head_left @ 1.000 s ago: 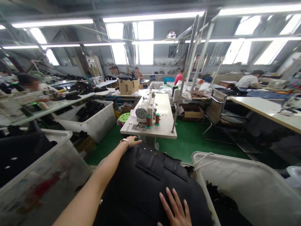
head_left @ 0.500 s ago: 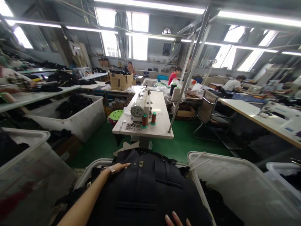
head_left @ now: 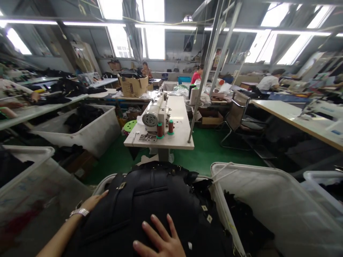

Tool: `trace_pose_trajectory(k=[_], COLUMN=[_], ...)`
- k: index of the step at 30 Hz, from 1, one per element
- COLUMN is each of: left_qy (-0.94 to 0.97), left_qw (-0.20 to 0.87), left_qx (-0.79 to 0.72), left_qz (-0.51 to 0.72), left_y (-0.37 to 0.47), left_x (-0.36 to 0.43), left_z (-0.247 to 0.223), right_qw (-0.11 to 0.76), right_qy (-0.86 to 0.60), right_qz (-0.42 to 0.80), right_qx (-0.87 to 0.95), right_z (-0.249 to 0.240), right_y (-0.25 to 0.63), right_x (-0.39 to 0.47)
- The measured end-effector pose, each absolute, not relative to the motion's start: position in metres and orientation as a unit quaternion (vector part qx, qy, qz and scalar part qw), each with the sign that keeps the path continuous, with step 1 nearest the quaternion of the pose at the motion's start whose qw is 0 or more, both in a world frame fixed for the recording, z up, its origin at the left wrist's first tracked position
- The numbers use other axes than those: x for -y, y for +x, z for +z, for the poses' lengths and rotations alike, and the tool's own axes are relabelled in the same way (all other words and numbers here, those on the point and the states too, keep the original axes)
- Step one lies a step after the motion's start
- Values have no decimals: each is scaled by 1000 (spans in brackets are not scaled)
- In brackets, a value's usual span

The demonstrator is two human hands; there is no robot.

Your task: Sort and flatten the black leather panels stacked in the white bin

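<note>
In the head view, rests the right hand (head_left: 162, 241) on the black material (head_left: 150, 203) heaped in the pale bin (head_left: 103, 182), fingers spread wide; touches its left side with the left hand (head_left: 92, 203), fingers open, outstretched, fairly close together.

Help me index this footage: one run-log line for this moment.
left hand: at black pile, near its left edge | right hand: on pile, fingers spread | ahead: sewing machine, brown spools
</note>
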State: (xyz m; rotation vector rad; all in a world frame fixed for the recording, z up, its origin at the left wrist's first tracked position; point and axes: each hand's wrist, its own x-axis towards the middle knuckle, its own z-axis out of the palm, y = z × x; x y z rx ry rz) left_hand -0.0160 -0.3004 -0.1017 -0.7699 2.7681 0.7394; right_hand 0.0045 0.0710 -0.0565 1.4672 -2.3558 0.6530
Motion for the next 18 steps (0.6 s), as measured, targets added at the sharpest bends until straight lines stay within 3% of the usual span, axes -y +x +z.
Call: trace_pose_trajectory(k=[4, 8, 13, 18], left_qy=[-320, -218, -163, -175], left_qw=[115, 11, -45, -69], left_qx=[-911, -942, -966, -953], left_qz=[234, 256, 195, 236], left_y=[-18, 51, 149, 161], left_x=[301, 253, 156, 130], left_z=[-27, 32, 1, -38], right_qw=[-43, -69, -37, -6], right_qy=[494, 471, 491, 481], right_qz=[253, 234, 203, 199], right_qx=[831, 848, 846, 854], right_z=[-9, 4, -10, -17], right_y=[2, -1, 1, -12], right_x=[-72, -71, -71, -78])
